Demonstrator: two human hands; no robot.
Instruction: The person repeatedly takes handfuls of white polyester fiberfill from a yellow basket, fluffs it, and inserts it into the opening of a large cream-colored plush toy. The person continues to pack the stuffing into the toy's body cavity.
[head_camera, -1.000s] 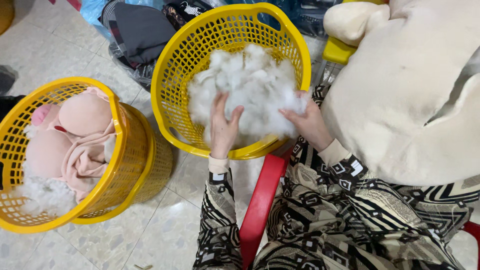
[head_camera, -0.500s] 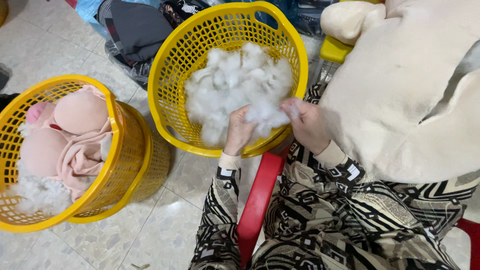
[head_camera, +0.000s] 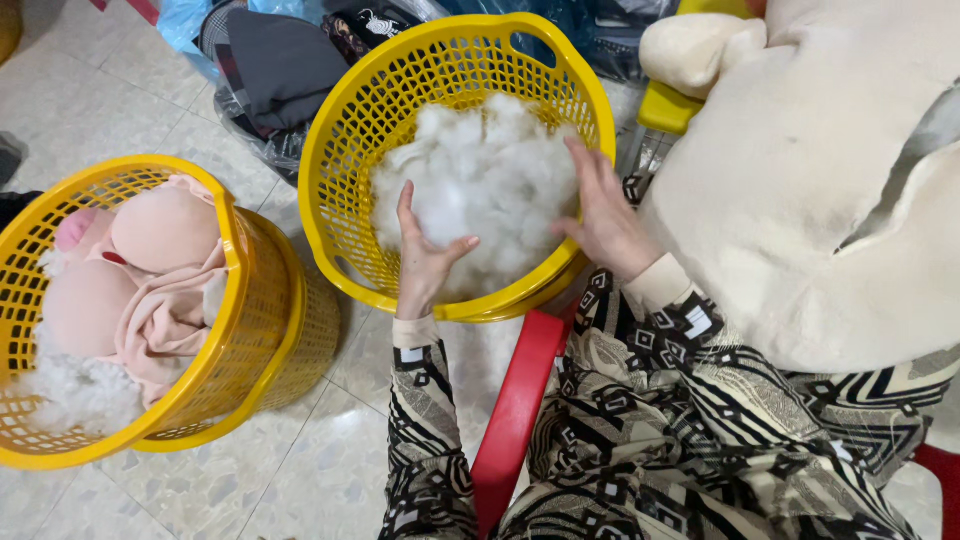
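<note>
Pale speckled floor tiles (head_camera: 130, 90) fill the left and lower part of the frame, with two yellow baskets standing on them. At upper centre, the nearer yellow basket (head_camera: 340, 140) holds a heap of white stuffing fibre (head_camera: 480, 170), piled loosely against its lower-right wall. My left hand (head_camera: 425, 255) sits at the heap's lower-left edge, thumb and fingers spread apart and cupped against the fibre, pressing but not closed on it. My right hand (head_camera: 600, 215) lies on the heap's right flank, fingers extended and open, likewise touching without a closed hold. The fibre therefore lies between my two hands and rises toward the upper part of the frame, away from both wrists. It has no clear long axis; it is a rounded mound. Both hands are in contact, the left set lower on the mound. At right, a large cream plush shell (head_camera: 830, 190) rests on my lap, just beside the basket rim. At lower left, the second yellow basket (head_camera: 240, 300) contains pink plush pieces (head_camera: 160, 240) and some loose fibre, well apart from both hands.
</note>
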